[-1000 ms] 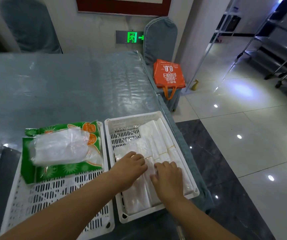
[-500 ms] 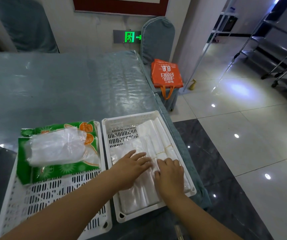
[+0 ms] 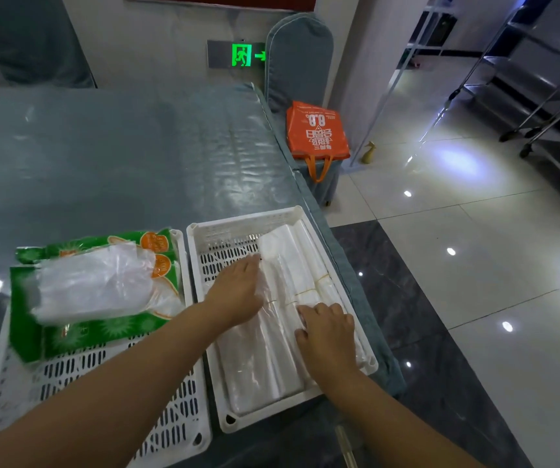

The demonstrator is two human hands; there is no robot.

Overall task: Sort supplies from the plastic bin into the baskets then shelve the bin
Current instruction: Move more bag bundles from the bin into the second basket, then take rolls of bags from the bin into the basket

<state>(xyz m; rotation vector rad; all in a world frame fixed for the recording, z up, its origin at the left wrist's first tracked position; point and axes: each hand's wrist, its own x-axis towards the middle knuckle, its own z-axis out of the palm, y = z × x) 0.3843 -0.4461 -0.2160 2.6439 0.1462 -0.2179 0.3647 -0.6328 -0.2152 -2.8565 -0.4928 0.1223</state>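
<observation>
While both hands are laid flat inside the right white basket, nothing is gripped by either: the left hand is spread palm-down, fingers together and extended, on the clear plastic bags at the basket's middle, and the right hand is pressed with fingers slightly curled on the banded bundles of white bags nearer the basket's right wall. These bundles are stacked lengthwise along that wall, with thin bands seen across them just beyond the right hand. Immediately to the left of this basket, touching it, a second white basket is set, in which green packets are held with a loose crumple of clear plastic lying on top. Both baskets are placed on the grey covered table. Beyond the right basket's far corner, off the table, an orange bag is seen on a chair
</observation>
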